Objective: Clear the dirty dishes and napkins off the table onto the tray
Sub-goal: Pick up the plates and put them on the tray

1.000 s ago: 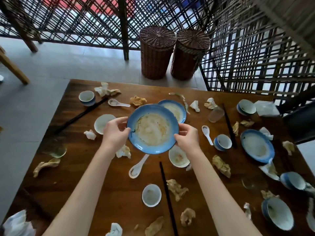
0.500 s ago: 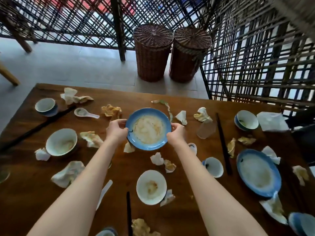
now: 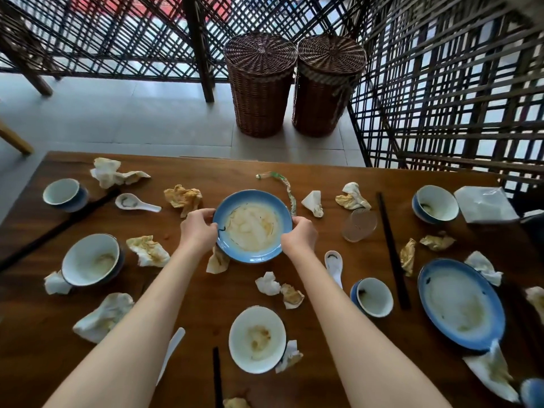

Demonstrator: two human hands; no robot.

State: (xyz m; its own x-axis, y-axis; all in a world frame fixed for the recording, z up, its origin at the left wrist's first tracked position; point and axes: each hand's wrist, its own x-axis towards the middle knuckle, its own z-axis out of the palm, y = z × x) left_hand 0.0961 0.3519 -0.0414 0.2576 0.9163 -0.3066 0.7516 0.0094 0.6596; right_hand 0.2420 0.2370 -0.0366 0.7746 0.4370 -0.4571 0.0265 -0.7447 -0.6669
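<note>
Both hands grip a dirty blue plate (image 3: 252, 225) at the middle of the wooden table (image 3: 200, 316). My left hand (image 3: 197, 230) holds its left rim and my right hand (image 3: 299, 237) holds its right rim. Whether the plate rests on another plate beneath it I cannot tell. A second blue plate (image 3: 459, 304) lies at the right. White bowls (image 3: 257, 338) (image 3: 90, 259), small cups (image 3: 374, 297) (image 3: 435, 204) (image 3: 63, 192), spoons (image 3: 334, 266) (image 3: 134, 202) and several crumpled stained napkins (image 3: 148, 250) are scattered around. No tray is in view.
Black chopsticks (image 3: 392, 251) (image 3: 56, 228) (image 3: 217, 378) lie on the table. A clear glass (image 3: 359, 225) lies tipped over right of the plate. A plastic-wrapped pack (image 3: 485, 204) sits at the far right. Two wicker baskets (image 3: 260, 83) (image 3: 327, 83) stand beyond the table by a lattice screen.
My view has shifted along the table. Both hands have carried the blue plate away from me and lowered it toward the table's middle, still gripping its rims.
</note>
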